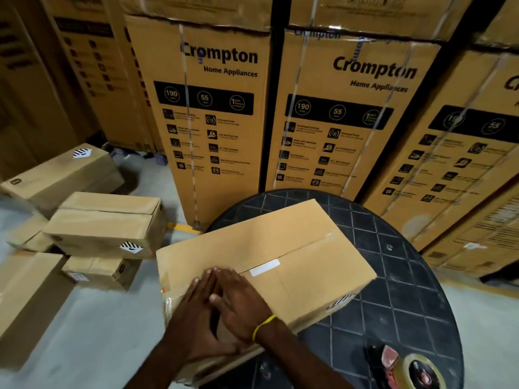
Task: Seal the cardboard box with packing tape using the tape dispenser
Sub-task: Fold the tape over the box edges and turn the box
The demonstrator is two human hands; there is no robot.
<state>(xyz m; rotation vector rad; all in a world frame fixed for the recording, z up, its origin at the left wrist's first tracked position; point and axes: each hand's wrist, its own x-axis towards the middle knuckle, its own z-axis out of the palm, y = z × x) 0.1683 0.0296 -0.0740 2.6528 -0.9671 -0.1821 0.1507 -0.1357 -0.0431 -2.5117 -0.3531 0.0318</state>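
Note:
A brown cardboard box (280, 248) lies on a round black table (393, 276), its flaps closed along a centre seam with a small white label. My left hand (196, 318) and my right hand (241, 307) lie flat on the near end of the box top, fingers spread and overlapping over the seam, holding nothing. A yellow band is on my right wrist. Shiny clear tape shows on the box's near left corner. The tape dispenser (407, 369), red and black with a tape roll, rests on the table at the bottom right, apart from both hands.
Tall Crompton cartons (210, 108) stand in a row right behind the table. Several smaller cardboard boxes (104, 223) are piled on the grey floor to the left. A yellow floor line (184, 228) shows by the table's left edge.

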